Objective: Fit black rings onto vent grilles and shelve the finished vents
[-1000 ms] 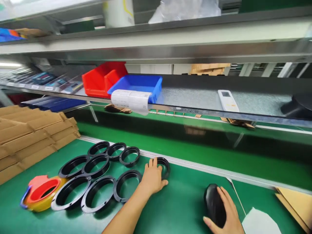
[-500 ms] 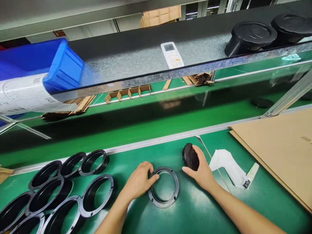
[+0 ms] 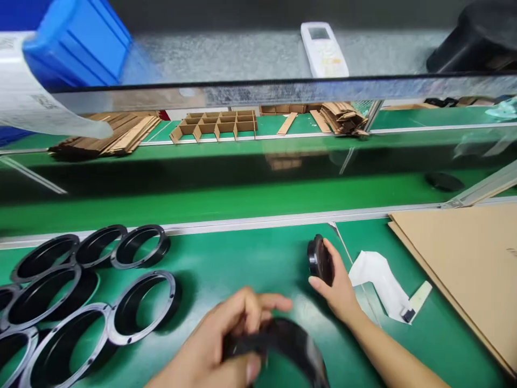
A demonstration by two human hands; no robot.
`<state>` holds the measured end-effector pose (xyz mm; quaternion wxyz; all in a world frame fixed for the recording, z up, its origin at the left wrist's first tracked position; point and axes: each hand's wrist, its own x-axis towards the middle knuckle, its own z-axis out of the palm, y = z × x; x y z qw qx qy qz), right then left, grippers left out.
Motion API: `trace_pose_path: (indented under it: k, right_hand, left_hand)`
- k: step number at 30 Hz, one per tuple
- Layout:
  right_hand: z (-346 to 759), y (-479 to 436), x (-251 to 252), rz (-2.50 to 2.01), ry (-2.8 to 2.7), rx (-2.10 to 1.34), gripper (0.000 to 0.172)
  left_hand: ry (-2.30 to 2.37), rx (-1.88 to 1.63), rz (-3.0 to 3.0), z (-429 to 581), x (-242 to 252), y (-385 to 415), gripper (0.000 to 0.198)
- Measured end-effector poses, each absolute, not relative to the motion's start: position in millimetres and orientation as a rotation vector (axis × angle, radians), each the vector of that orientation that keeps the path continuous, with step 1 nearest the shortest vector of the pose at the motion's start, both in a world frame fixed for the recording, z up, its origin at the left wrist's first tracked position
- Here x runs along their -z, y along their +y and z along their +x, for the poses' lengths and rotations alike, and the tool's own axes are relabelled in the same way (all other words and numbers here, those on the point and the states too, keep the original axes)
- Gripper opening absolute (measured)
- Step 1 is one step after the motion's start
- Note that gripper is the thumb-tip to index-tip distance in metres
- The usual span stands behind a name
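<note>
My left hand (image 3: pixel 224 337) is closed on a black flanged ring (image 3: pixel 301 342), lifted and tilted at the bottom centre. Motion blurs the ring, and its lower part runs out of view. My right hand (image 3: pixel 341 288) grips a small round black part (image 3: pixel 320 260), perhaps a cap, held on edge between thumb and fingers above the green table (image 3: pixel 242 258). Several more black flanged rings (image 3: pixel 141 307) lie in rows on the left, some overlapping.
Right of my right hand lie a white cloth-like piece (image 3: pixel 382 277) and a box cutter (image 3: pixel 418 302). Cardboard sheets (image 3: pixel 456 253) cover the right side. A shelf (image 3: pixel 242 62) above carries a blue bin (image 3: pixel 81 43), a white remote (image 3: pixel 325 51) and a black container (image 3: pixel 480 40).
My left hand has picked the ring up off the table and brought it nearer to me. My right hand has turned the black part slightly. The view has tipped downward.
</note>
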<state>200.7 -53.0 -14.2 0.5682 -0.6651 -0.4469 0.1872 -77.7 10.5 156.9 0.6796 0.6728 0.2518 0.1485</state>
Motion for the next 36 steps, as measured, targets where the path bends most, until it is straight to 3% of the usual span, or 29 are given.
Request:
trace_pose_path:
  k: [4,9,12,16,21,24,28,31,36]
  right_hand:
    - [204.8,-51.9,21.1,-1.378,-1.101,-0.579,0.1]
    - [199.1,-55.3,16.9,-1.092,-0.983,-0.708,0.086]
    - [189.4,-62.3,-3.5,-0.755,-0.748,-1.052,0.074]
    - [179.8,-72.7,-40.5,-0.361,-0.542,-1.491,0.099]
    - [176.1,-79.7,-57.3,-0.21,-0.55,-1.576,0.104]
    - [168.9,-82.8,-53.5,-0.207,-0.558,-1.61,0.1]
    - [154.3,-88.3,-44.7,-0.173,-0.527,-1.763,0.08]
    - [147.7,-89.8,-38.5,-0.163,-0.452,-1.84,0.074]
    - [145.1,-88.1,-31.8,-0.216,-0.358,-1.881,0.082]
  left_hand:
    - [0.552,-0.374,1.497,-47.3,-131.5,42.6,0.021]
    - [0.614,-0.384,1.6,-36.6,-106.5,67.3,0.025]
    - [0.727,-0.336,1.747,-41.1,-92.4,79.6,0.023]
    - [0.861,-0.351,1.977,-49.4,-81.6,103.4,0.026]
    - [1.093,-0.663,2.338,-54.8,-90.1,95.2,0.056]
    - [0.797,-0.722,2.555,-48.3,-96.5,54.7,0.081]
    - [0.414,-0.665,2.617,-30.3,-90.7,9.4,0.124]
    - [0.394,-0.72,2.575,-21.4,-80.3,4.3,0.125]
    - [0.399,-0.695,2.569,-21.7,-74.4,14.1,0.131]
